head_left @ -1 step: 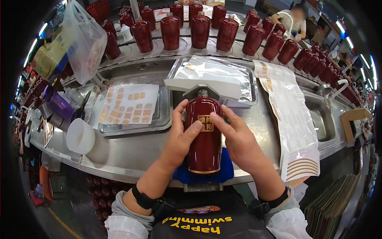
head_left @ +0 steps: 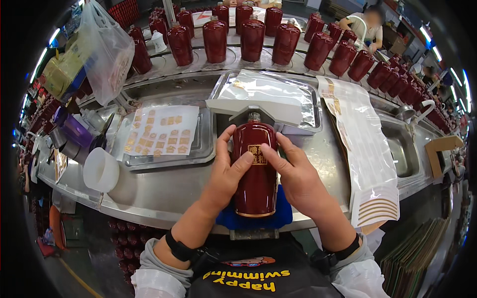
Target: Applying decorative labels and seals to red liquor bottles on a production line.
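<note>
A glossy dark red bottle (head_left: 255,193) lies in front of me, neck pointing away, its base end over a blue pad (head_left: 285,208). A gold square label with characters is on its upper front. My left hand (head_left: 224,171) grips the bottle's left side, with its thumb beside the label. My right hand (head_left: 301,181) holds the opposite side, its thumb pressing on the label and covering part of it. Behind the neck stands a grey angled rest (head_left: 285,113). To the left, a white sheet of gold stickers (head_left: 166,130) lies on a metal tray (head_left: 201,149).
Red bottles (head_left: 252,39) move in a row on a curved conveyor at the back. A foil-lined tray (head_left: 310,107) and a long strip of plastic-covered sheets (head_left: 353,139) lie to the right, near a sink (head_left: 402,149). A white cup (head_left: 101,170) stands left. A person (head_left: 365,27) sits far right.
The conveyor bottles have shifted slightly to the right. My right thumb covers a little more of the label; both hands stay on the bottle.
</note>
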The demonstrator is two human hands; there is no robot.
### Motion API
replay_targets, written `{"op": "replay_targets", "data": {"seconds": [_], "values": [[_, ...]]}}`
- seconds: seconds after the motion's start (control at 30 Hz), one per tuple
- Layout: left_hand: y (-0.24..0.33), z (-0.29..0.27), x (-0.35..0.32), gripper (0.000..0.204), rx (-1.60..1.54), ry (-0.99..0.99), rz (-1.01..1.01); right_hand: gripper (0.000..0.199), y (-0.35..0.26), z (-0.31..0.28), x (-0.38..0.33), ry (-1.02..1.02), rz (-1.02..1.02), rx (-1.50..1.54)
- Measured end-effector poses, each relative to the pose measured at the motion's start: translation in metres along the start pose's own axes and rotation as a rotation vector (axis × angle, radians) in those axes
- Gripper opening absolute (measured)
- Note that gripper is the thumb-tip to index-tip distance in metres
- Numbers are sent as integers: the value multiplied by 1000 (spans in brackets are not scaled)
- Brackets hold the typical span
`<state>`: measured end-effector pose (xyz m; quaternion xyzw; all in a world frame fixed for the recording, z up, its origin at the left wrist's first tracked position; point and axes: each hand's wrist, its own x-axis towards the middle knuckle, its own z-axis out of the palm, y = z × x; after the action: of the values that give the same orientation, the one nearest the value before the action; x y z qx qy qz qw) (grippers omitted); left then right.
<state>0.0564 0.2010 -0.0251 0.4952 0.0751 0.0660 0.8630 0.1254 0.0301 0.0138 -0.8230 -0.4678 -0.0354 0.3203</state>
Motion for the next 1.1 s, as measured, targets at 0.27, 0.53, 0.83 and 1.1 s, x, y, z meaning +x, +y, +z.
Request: {"op": "replay_targets", "data": {"seconds": [0.27,0.53,0.83,1.1], "values": [[-3,-2,0,68,3,17,24,65,-1,4,0,18,9,-37],[-8,-6,3,67,85,24,42,17,-22,-39,41,-64,217,177],[-10,-19,-13,65,230,41,282,17,-35,-44,45,-299,-381,64],[20,-23,-33,62,1331,-231,840,19,12,-43,47,26,373,248]]}}
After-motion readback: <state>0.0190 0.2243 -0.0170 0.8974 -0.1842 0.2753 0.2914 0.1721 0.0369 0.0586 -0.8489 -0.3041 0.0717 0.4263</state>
